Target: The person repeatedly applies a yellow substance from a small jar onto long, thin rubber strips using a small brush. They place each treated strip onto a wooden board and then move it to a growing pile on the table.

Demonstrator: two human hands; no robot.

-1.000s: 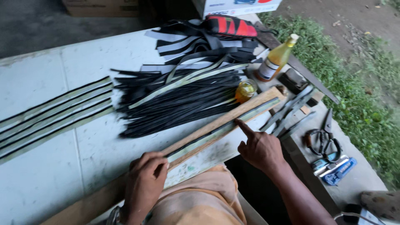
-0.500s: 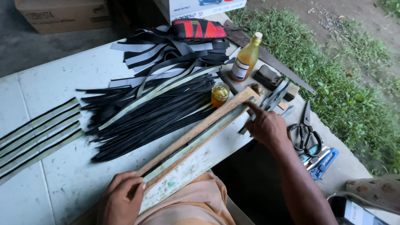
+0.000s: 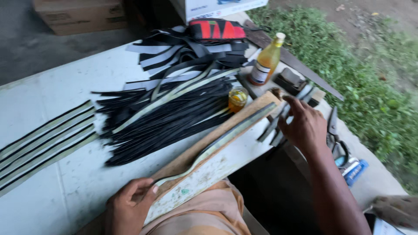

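A small jar (image 3: pixel 237 98) of yellow liquid and a bottle (image 3: pixel 266 60) of amber liquid stand beyond the wooden board (image 3: pixel 217 150) on the counter (image 3: pixel 65 174). My left hand (image 3: pixel 128 206) grips the board's near end; my right hand (image 3: pixel 305 126), fingers spread, touches the metal blades (image 3: pixel 278 124).

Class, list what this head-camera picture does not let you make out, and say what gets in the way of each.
- Tools under the right hand: the hand covers them, and they are blurred.
- Left hand: its lower part is cut off by the bottom edge.
- Scissors: handles partly hidden by the right forearm.
- Cardboard box: cropped by the top edge.
- Jar contents: too small to tell.
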